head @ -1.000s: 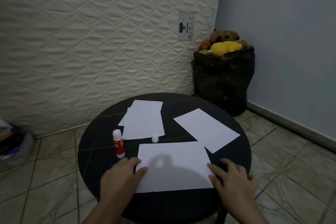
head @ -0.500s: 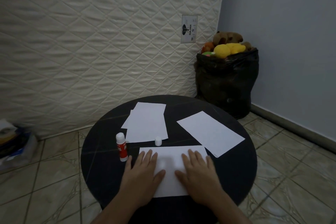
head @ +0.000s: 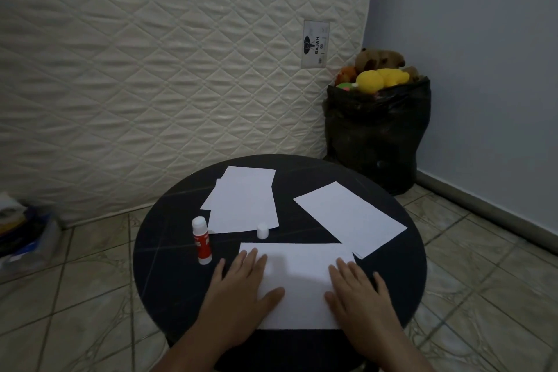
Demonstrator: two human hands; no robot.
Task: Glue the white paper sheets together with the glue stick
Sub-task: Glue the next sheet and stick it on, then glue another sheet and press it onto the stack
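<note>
A white paper sheet (head: 297,282) lies at the near edge of the round black table (head: 169,254). My left hand (head: 241,288) presses flat on its left end, fingers straight. My right hand (head: 360,296) presses flat on its right end. An uncapped red and white glue stick (head: 201,240) stands upright just left of the sheet. Its small white cap (head: 262,230) stands apart behind the sheet. A loose stack of white sheets (head: 244,201) lies at the back of the table. Another white sheet (head: 350,217) lies askew at the right.
A quilted mattress (head: 151,69) leans upright behind the table. A black bag (head: 377,136) of plush toys stands in the corner at the right. Clutter (head: 24,229) lies on the tiled floor at the far left.
Both hands moved onto the near sheet, met flat at its middle, then slid apart to its left and right ends. The sheet stays where it was.
</note>
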